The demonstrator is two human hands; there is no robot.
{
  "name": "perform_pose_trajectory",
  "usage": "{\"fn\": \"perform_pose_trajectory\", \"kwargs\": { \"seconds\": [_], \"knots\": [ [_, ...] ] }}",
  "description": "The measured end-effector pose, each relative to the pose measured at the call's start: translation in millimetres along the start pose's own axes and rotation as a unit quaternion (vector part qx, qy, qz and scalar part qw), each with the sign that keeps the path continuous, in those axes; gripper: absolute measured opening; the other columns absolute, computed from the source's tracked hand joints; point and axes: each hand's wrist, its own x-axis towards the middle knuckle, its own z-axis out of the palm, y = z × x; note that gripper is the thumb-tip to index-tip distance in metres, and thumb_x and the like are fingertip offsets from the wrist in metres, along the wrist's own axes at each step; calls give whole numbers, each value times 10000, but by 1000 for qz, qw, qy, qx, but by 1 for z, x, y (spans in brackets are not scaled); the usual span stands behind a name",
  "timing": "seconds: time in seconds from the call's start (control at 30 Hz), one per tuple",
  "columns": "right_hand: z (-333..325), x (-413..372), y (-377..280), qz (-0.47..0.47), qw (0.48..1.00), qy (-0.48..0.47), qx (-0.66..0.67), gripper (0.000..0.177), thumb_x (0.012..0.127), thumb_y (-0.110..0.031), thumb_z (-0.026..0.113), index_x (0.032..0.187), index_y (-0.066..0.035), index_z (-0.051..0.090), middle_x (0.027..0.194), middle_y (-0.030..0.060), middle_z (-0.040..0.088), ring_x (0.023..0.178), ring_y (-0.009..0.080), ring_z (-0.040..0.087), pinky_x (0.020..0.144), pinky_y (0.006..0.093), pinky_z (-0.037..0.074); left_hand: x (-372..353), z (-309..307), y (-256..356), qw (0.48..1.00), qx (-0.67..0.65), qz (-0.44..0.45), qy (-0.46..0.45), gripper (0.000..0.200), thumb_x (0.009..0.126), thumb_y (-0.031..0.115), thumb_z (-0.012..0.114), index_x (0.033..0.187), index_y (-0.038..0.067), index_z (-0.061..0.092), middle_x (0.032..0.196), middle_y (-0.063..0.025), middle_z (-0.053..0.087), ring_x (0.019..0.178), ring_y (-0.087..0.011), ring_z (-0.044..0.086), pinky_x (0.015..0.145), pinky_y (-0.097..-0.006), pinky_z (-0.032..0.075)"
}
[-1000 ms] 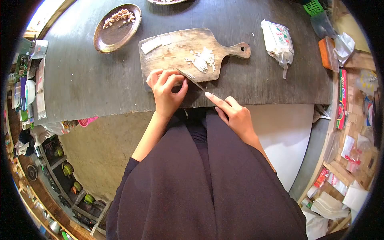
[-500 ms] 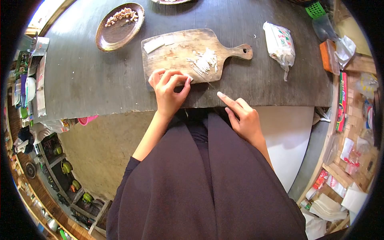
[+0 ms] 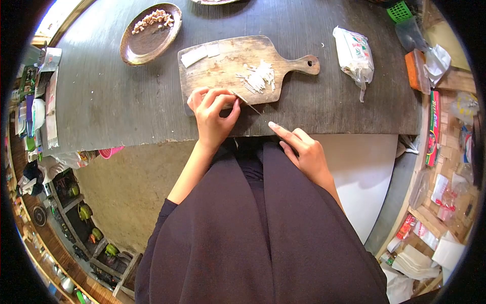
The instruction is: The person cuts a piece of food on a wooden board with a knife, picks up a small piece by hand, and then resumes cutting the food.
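1. Right grip (image 3: 306, 152): fingers are closed around the handle of the knife (image 3: 248, 104), index finger extended along it; the handle itself is mostly hidden.
2. Change: compared with half a second ago, the right grip sits slightly closer to the left grip (image 3: 211, 114) and to the body. The blade, then a faint line, now shows more distinctly, its forward end beside the left fingertips.
3. Left grip: it remains at the near edge of the cutting board (image 3: 207, 81), thumb and index finger drawn close together. The white piece visible at these fingertips half a second ago is not discernible; whether they pinch anything cannot be told.
4. White strips (image 3: 259, 77): loose pile on the board, forward and right of the left grip, unchanged in position. White slabs (image 3: 200, 53) lie at the board's far left corner, forward of the same grip.
5. Bench (image 3: 116, 106): dark, streaked surface under the board. A brown plate (image 3: 144, 46) with chopped pieces (image 3: 154, 20) stands forward-left of the left grip; a printed plastic packet (image 3: 353, 54) lies forward-right of the right grip.
6. Room: a cluttered woven surface (image 3: 458, 172) lies right of the right grip; a beige area (image 3: 126, 192) extends left of and behind the left grip.
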Motion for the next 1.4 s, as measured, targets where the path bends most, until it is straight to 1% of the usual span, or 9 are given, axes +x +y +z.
{"fn": "perform_pose_trajectory", "kwargs": {
  "seconds": [0.23,0.43,0.5,0.53,0.6,0.67,0.83,1.2,1.4],
  "knots": [
    [12,3,3,5,999,-7,-45,559,929,-95,711,1434,-321,628,843,78,601,656,272,623,636,405,548,-1,1,-1,1000,5,-1,-3,147,736,132,839,814,155,717,987,52,708,1081,-278,564,1004,-430,354],
    [21,8,9,-15,998,40,-45,562,924,-83,707,1429,-318,633,850,71,601,653,261,623,627,400,548,-2,0,-1,1000,1,-3,-3,140,740,134,841,825,159,733,991,52,707,1072,-281,561,997,-438,360],
    [18,7,13,-35,997,65,-13,581,938,-139,686,1463,-367,589,822,81,545,611,296,619,571,419,532,-1,1,-1,1000,-3,-3,-4,138,741,133,841,827,160,736,992,53,707,1069,-281,559,996,-439,360],
    [15,6,12,-35,997,65,-14,581,938,-139,686,1463,-367,589,822,81,545,611,296,619,571,419,532,-1,1,-1,1000,0,-4,-1,137,740,131,840,826,160,736,990,54,706,1066,-279,559,994,-439,360],
    [8,3,7,-26,999,22,-15,571,901,-46,718,1419,-278,649,857,80,617,645,259,605,623,392,533,-1,1,1,1000,1,-4,0,137,739,129,839,824,160,736,989,55,706,1062,-278,558,991,-438,360],
    [6,1,6,-24,999,14,-21,573,902,-46,718,1420,-280,648,857,80,621,645,261,605,624,392,534,2,-2,3,1000,12,1,-5,147,736,114,850,824,137,734,960,9,736,1022,-253,602,1016,-409,368],
    [5,-1,5,-23,999,3,-27,571,904,-53,719,1421,-283,646,854,83,624,646,268,606,625,393,535,-2,1,-2,1000,7,-1,-5,146,730,123,838,813,152,722,992,54,709,1059,-279,561,989,-436,363],
    [28,5,7,-37,996,44,-65,570,946,-161,694,1463,-370,580,842,83,540,597,307,613,556,428,523,-2,1,1,1000,4,-2,-6,137,740,119,829,823,146,724,1002,46,714,1077,-281,563,997,-435,365],
    [24,-1,12,-44,996,40,-59,586,935,-164,698,1467,-378,577,815,72,531,584,294,606,548,423,527,-1,0,-3,1000,5,3,-8,139,739,122,831,828,150,727,995,41,711,1078,-280,560,1004,-434,359]
  ]
}}
